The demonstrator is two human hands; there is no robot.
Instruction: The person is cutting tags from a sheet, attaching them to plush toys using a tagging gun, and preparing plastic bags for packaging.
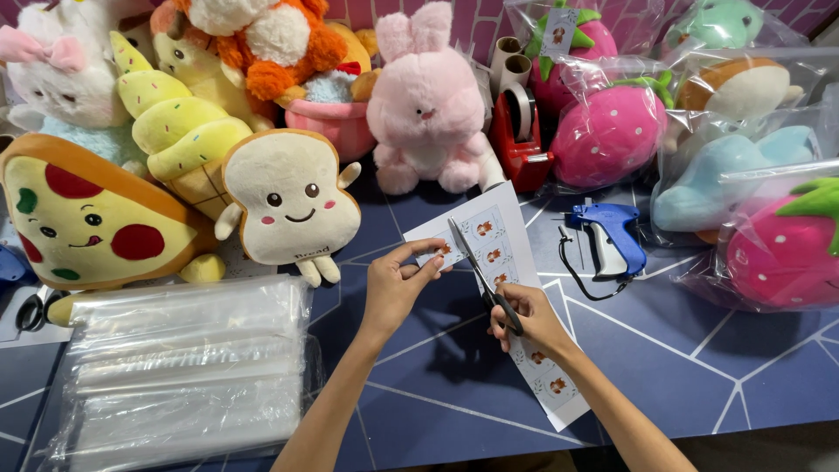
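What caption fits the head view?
Right hand cuts a label sheet with scissors; left hand steadies it.

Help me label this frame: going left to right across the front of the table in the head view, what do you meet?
Stack of clear plastic bags → left hand → scissors → right hand → blue tagging gun → bagged strawberry plush.

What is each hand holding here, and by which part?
The right hand holds black scissors by the handles, blades open on the label sheet. The left hand pinches that sheet's upper left edge.
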